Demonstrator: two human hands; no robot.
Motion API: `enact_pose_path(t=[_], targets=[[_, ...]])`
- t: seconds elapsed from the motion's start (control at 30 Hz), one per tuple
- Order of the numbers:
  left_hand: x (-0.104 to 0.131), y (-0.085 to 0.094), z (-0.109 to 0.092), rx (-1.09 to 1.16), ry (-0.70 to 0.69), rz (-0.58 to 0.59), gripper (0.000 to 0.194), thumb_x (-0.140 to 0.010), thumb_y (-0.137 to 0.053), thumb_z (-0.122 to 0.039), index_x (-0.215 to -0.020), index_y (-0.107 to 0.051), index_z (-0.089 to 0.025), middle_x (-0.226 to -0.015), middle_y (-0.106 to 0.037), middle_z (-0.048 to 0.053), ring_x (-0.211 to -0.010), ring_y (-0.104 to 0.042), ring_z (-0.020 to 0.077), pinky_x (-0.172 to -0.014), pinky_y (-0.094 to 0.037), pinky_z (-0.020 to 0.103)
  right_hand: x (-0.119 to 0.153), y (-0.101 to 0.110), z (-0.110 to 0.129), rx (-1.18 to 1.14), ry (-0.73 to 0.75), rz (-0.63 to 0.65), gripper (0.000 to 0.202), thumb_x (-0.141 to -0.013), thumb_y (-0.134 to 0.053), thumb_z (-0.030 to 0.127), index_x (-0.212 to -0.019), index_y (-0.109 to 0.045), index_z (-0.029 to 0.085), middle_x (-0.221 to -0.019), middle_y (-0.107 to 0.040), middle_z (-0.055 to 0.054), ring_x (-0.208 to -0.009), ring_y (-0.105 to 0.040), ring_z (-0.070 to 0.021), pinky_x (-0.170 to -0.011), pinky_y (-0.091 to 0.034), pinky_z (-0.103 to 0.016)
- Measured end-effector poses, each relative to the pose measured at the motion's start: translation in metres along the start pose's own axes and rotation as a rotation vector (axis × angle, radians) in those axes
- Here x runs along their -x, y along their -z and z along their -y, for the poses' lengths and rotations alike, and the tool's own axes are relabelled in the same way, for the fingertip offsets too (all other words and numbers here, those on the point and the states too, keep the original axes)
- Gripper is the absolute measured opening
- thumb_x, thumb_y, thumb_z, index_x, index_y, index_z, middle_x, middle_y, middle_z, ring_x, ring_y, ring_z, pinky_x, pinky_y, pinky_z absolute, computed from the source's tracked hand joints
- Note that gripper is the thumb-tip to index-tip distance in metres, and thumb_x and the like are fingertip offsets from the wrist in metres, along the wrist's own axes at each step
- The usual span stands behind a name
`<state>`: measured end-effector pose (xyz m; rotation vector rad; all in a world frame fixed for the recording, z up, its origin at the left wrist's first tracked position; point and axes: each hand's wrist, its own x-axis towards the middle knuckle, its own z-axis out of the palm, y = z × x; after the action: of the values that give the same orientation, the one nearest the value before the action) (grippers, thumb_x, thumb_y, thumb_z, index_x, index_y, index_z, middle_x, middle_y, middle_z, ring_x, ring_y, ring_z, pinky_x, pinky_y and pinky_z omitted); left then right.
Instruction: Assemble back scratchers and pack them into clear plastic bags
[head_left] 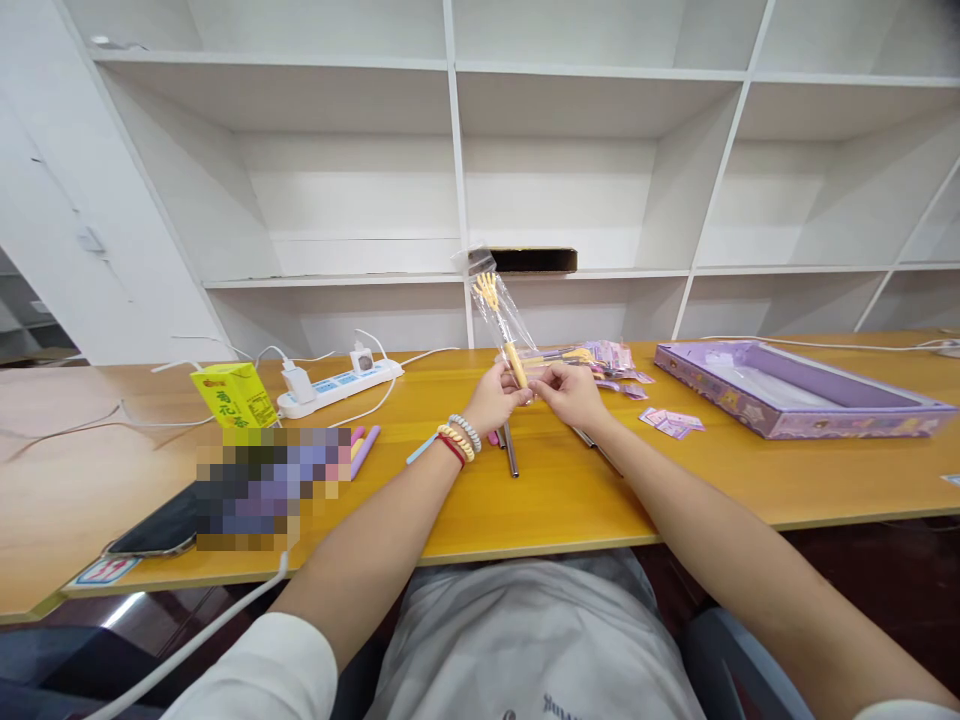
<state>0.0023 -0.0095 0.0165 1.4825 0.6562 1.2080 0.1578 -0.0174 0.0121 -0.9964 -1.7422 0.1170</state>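
Note:
Above the table's middle, a yellow hand-shaped back scratcher [487, 290] stands tilted inside a clear plastic bag [517, 318], its fingers at the top. My left hand [495, 398], with beaded bracelets at the wrist, is closed around the lower part, near the yellow handle. At the bottom end, my right hand [571, 394] pinches the bag with fingers closed. Metal rods [511, 452] lie on the table below my left hand. Behind my right hand is a pile of small pink and purple printed pieces [611, 360], along with another yellow-headed stick [576, 356].
An open purple box [795, 420] sits at the right, near loose printed pieces [671, 422]. On the left are a power strip [341, 388] with cables, a yellow-green carton [236, 395], a dark phone [157, 525] and colored pens [365, 452]. White shelves [570, 75] rise behind the table.

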Motion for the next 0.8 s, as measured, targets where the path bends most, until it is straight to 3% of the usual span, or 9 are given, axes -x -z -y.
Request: enact_pose_path(t=[0.17, 0.37, 0.53, 0.6, 0.8], targets=[[0.0024, -0.0018, -0.0025, 0.009, 0.009, 0.010, 0.043, -0.060, -0.073, -0.007, -0.097, -0.052, -0.014, -0.082, -0.066, 0.005, -0.073, -0.064, 0.0153, -0.076, -0.051, 0.035, 0.0014, 0.0005, -0.0002, -0.030, 0.043, -0.021, 0.019, -0.070, -0.056, 0.026, -0.054, -0.048, 0.018, -0.049, -0.050, 0.002, -0.047, -0.042, -0.0089, -0.048, -0.034, -0.022], [0.0063, -0.0058, -0.0003, 0.005, -0.001, 0.067, 0.065, -0.050, -0.081, -0.009, -0.104, -0.046, -0.015, -0.097, -0.064, 0.008, -0.082, -0.064, 0.0180, -0.082, -0.050, 0.037, 0.0017, 0.0019, 0.0012, 0.015, 0.086, -0.014, 0.017, -0.068, -0.055, 0.022, -0.053, -0.047, 0.019, -0.048, -0.050, 0.002, -0.046, -0.042, -0.0092, -0.048, -0.034, -0.022], [0.0049, -0.0091, 0.0049, -0.003, -0.067, -0.101, 0.086, -0.051, -0.082, -0.012, -0.118, -0.028, -0.022, -0.093, -0.062, 0.003, -0.069, -0.064, 0.0122, -0.076, -0.051, 0.034, 0.0009, 0.0032, 0.0043, 0.022, 0.072, -0.033, 0.019, -0.070, -0.055, 0.023, -0.053, -0.047, 0.019, -0.049, -0.052, 0.002, -0.047, -0.044, -0.0097, -0.049, -0.035, -0.023], [0.0042, -0.0092, 0.0061, -0.007, -0.102, -0.123, 0.077, -0.053, -0.082, -0.015, -0.111, -0.032, -0.022, -0.091, -0.062, 0.001, -0.065, -0.063, 0.0106, -0.073, -0.051, 0.032, 0.0008, 0.0034, 0.0044, 0.020, 0.074, -0.051, 0.020, -0.072, -0.055, 0.025, -0.054, -0.047, 0.019, -0.050, -0.053, 0.001, -0.047, -0.045, -0.0102, -0.050, -0.035, -0.024], [0.0035, -0.0067, 0.0066, -0.163, -0.112, -0.084, 0.028, -0.065, -0.075, -0.025, -0.080, -0.055, -0.015, -0.073, -0.065, 0.003, -0.069, -0.063, 0.0138, -0.072, -0.049, 0.029, 0.0010, 0.0032, 0.0008, -0.008, 0.121, -0.056, 0.020, -0.076, -0.055, 0.026, -0.060, -0.047, 0.019, -0.055, -0.054, 0.000, -0.050, -0.047, -0.0113, -0.050, -0.036, -0.025]])
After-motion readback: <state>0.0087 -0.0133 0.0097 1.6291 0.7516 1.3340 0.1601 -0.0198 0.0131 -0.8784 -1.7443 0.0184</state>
